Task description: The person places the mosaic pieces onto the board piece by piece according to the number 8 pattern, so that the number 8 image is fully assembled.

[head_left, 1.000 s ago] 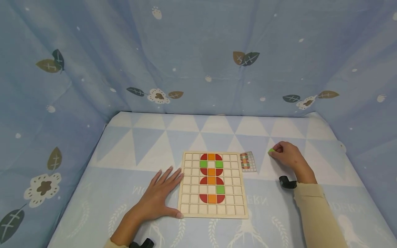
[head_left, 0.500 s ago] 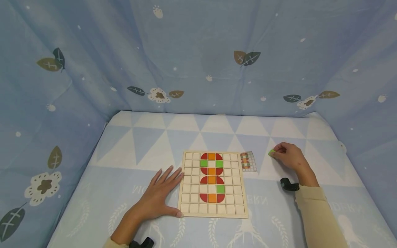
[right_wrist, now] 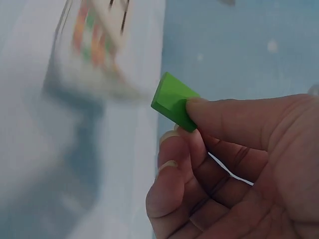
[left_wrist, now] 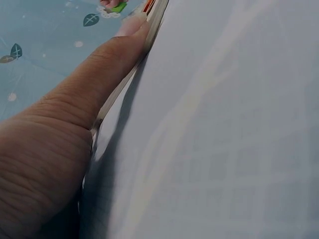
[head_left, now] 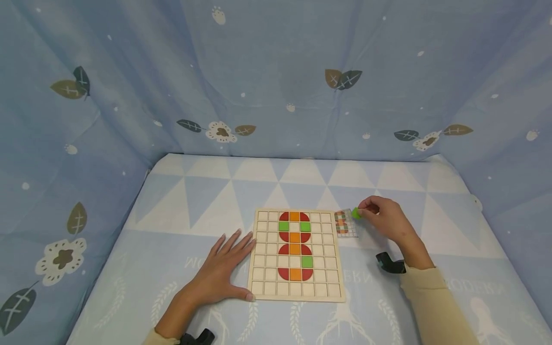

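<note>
A wooden grid board (head_left: 296, 287) lies on the blue cloth, with red, orange and green tiles set in its middle columns. My left hand (head_left: 222, 270) rests flat beside the board's left edge, its thumb (left_wrist: 107, 69) against the board's rim. My right hand (head_left: 381, 215) pinches a small green square tile (head_left: 356, 213) (right_wrist: 173, 100) between thumb and fingers, lifted just over the right edge of a small pattern card (head_left: 345, 224) (right_wrist: 94, 45) that lies beside the board's upper right corner.
Blue patterned cloth hangs as walls behind and at both sides. The cloth-covered surface (head_left: 207, 201) carries triangle prints. Black wrist-camera mounts show at my right wrist (head_left: 389, 263) and left wrist (head_left: 198, 338).
My right hand has moved left with the green tile, from the bare cloth at the right to above the pattern card's edge. The left hand has stayed still.
</note>
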Motion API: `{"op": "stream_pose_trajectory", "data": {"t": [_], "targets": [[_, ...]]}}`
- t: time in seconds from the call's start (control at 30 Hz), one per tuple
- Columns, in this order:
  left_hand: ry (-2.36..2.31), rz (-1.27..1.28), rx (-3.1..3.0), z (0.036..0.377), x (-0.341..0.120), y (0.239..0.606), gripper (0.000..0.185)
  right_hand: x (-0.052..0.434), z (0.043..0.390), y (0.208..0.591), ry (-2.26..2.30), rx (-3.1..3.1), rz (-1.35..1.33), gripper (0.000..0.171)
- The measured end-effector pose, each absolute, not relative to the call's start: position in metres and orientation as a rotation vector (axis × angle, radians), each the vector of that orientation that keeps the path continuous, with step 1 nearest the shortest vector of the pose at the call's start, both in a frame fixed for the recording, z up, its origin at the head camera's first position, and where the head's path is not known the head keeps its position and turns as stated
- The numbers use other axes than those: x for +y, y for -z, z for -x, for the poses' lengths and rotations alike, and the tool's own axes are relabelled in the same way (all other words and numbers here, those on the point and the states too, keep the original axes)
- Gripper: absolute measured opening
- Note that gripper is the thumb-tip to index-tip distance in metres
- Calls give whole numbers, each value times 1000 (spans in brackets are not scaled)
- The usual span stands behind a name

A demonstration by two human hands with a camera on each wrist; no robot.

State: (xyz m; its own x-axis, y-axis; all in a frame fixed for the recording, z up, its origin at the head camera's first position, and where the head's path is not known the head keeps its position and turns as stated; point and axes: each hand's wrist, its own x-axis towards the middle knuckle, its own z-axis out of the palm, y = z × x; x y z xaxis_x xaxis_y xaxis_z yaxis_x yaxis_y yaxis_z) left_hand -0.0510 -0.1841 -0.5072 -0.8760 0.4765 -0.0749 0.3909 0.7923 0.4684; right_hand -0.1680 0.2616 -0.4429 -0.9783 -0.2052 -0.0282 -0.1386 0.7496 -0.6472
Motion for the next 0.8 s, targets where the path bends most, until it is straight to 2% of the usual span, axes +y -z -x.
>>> {"op": "stream_pose_trajectory", "data": {"t": [0.2, 0.5, 0.8], "targets": [[-682, -696, 2794, 51, -184, 507, 134, 211, 156, 437, 1104, 2754, 470, 7], [-662, -691, 2797, 51, -185, 508, 134, 140, 137, 456, 1056, 2564, 822, 4], [-665, -712, 2797, 52, -185, 508, 132, 105, 120, 467, 972, 2515, 953, 8]]}}
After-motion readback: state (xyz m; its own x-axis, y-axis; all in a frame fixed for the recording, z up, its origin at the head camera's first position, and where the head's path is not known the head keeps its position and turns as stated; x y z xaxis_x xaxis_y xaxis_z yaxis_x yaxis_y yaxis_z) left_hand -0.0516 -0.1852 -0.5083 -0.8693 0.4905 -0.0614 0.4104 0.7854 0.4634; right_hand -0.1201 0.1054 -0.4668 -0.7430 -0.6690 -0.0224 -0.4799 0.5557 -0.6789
